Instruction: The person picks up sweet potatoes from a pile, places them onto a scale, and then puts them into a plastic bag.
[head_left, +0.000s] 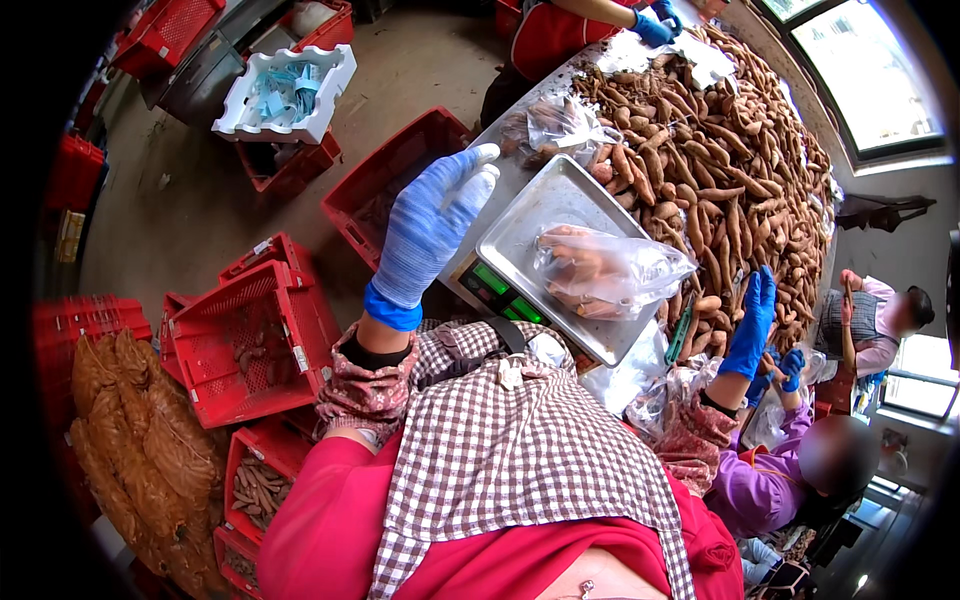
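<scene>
My left hand (435, 217), in a blue-and-white knit glove over a blue disposable one, is raised beside the weighing pan with nothing in it. My right hand (752, 322), in a blue disposable glove, stretches its fingers over the near edge of the sweet potato pile (720, 157); no object shows in it. Between the hands stands a digital scale (491, 289) with lit green displays. On its steel pan (517, 232) lies a clear plastic bag of sweet potatoes (589, 270), its loose end towards my right hand. A green tool (680, 334) lies right of the pan.
Another bag of sweet potatoes (559, 124) lies beyond the pan. Red crates (240, 337) stand left, near an orange-brown sack (150, 442). A foam box (289, 90) holds blue strips. Co-workers' gloved hands (656, 26) work across the table, and a person in purple (765, 472) works right.
</scene>
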